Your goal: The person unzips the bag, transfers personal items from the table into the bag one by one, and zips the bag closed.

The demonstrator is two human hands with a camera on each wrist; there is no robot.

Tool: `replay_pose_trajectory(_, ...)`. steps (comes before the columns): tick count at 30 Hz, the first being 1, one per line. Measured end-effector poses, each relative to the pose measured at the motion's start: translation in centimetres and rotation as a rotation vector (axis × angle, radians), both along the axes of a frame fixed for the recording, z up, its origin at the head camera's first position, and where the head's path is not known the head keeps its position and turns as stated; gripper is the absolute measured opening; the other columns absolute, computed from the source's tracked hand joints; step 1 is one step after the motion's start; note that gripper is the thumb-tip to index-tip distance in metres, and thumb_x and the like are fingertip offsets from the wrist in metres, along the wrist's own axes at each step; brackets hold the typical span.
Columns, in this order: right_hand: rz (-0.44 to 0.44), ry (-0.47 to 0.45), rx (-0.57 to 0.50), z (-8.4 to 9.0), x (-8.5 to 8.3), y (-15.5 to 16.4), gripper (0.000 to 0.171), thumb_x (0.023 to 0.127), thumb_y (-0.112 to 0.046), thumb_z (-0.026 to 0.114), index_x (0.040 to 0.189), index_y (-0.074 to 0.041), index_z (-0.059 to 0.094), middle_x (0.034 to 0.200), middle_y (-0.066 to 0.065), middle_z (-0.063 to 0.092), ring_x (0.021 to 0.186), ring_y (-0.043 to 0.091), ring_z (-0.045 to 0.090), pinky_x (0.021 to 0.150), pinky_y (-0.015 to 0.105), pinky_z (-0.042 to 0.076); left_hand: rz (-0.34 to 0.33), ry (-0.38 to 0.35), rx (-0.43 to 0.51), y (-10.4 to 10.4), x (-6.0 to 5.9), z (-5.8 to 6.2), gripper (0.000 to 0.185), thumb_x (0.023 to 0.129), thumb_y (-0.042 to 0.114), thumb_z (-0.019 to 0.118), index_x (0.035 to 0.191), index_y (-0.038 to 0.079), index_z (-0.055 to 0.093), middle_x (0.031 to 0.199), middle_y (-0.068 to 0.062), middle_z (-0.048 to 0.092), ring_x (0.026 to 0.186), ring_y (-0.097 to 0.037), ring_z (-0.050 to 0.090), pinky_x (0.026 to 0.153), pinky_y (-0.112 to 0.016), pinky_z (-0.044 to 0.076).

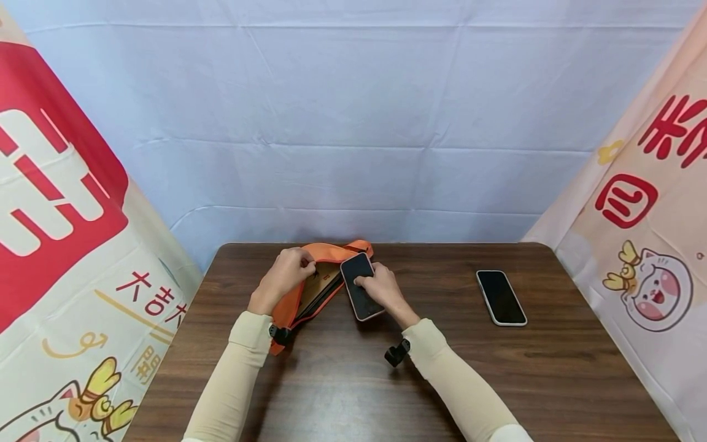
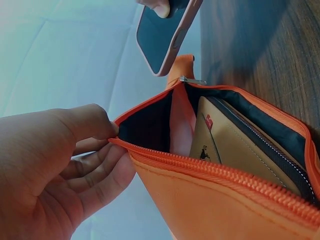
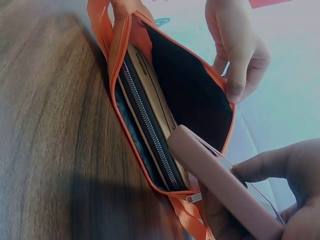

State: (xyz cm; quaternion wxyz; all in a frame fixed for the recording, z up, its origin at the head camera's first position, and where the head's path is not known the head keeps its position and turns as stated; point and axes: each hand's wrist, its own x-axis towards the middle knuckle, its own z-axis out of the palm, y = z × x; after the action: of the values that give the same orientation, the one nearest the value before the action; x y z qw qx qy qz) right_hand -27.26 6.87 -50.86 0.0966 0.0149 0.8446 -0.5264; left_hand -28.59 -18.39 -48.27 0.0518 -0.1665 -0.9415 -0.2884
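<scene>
On the far middle of the dark brown wood-grain table (image 1: pixel 342 374), an orange fabric zip pouch (image 1: pixel 287 307) lay with its mouth held wide; the left hand (image 1: pixel 284 273) pinched the upper edge of the opening between thumb and curled fingers, lifting that side away from the tabletop, as the left wrist view showed with the thumb (image 2: pixel 85 122) pressed against the orange zipper tape. Inside the pouch, against its black lining, stood a tan wallet with a dark zip (image 3: pixel 150 125), tucked along the side nearest the table. The right hand (image 1: pixel 383 288) gripped a smartphone in a pink case (image 1: pixel 360 285), dark screen up, fingers curled over its face and thumb under it; the phone's far corner sat just at the pouch's open mouth, touching or nearly touching the rim, and the right wrist view showed the pink case edge (image 3: pixel 225 190) angled toward the gap beside the wallet. An orange strap (image 1: pixel 361 247) ran from the pouch's far end toward the table's back edge. Well apart to the right, a 2nd smartphone with a black screen and pale edge (image 1: pixel 501 298) lay flat on the table. Both forearms wore cream sleeves (image 1: pixel 232 368). Behind the table hung a pale blue creased cloth backdrop (image 1: pixel 353 110), with red-and-cream printed banners (image 1: pixel 55 202) at each side
</scene>
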Motion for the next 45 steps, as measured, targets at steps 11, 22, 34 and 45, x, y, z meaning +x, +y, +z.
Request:
replay_pose_trajectory(11, 0.009, -0.014, 0.005, -0.1, 0.1, -0.5, 0.052, 0.096, -0.021, 0.072, 0.141, 0.002, 0.057, 0.111, 0.022, 0.072, 0.077, 0.024, 0.073, 0.062, 0.034, 0.059, -0.005, 0.000, 0.001, 0.0, 0.0, 0.0, 0.013, 0.103, 0.008, 0.069, 0.106, 0.000, 0.079, 0.102, -0.013, 0.075, 0.087, -0.022, 0.071, 0.079, -0.040, 0.062)
replay_pose_trajectory(22, 0.010, -0.018, 0.025, -0.1, -0.1, -0.8, 0.055, 0.095, -0.022, 0.072, 0.142, 0.002, 0.057, 0.115, 0.023, 0.071, 0.083, 0.025, 0.073, 0.065, 0.033, 0.059, -0.009, 0.012, -0.005, 0.0, 0.0, 0.0, 0.013, 0.103, 0.008, 0.069, 0.105, 0.001, 0.079, 0.102, -0.013, 0.075, 0.086, -0.022, 0.071, 0.078, -0.040, 0.063)
replay_pose_trajectory(34, 0.034, -0.061, -0.060, -0.5, 0.0, -1.3, 0.052, 0.098, -0.023, 0.071, 0.142, 0.002, 0.056, 0.112, 0.022, 0.071, 0.071, 0.021, 0.072, 0.058, 0.032, 0.059, -0.010, -0.002, -0.011, 0.0, -0.1, -0.1, 0.015, 0.104, 0.010, 0.069, 0.108, 0.000, 0.078, 0.103, -0.013, 0.075, 0.086, -0.021, 0.071, 0.079, -0.039, 0.063)
replay_pose_trajectory(45, 0.031, -0.049, -0.061, -0.6, -0.2, -1.9, 0.044, 0.098, -0.021, 0.070, 0.134, 0.002, 0.060, 0.110, 0.020, 0.072, 0.078, 0.022, 0.074, 0.064, 0.033, 0.062, -0.006, 0.005, -0.011, 0.1, -0.2, 0.0, 0.015, 0.104, 0.010, 0.068, 0.107, 0.001, 0.079, 0.102, -0.012, 0.075, 0.084, -0.020, 0.070, 0.079, -0.040, 0.062)
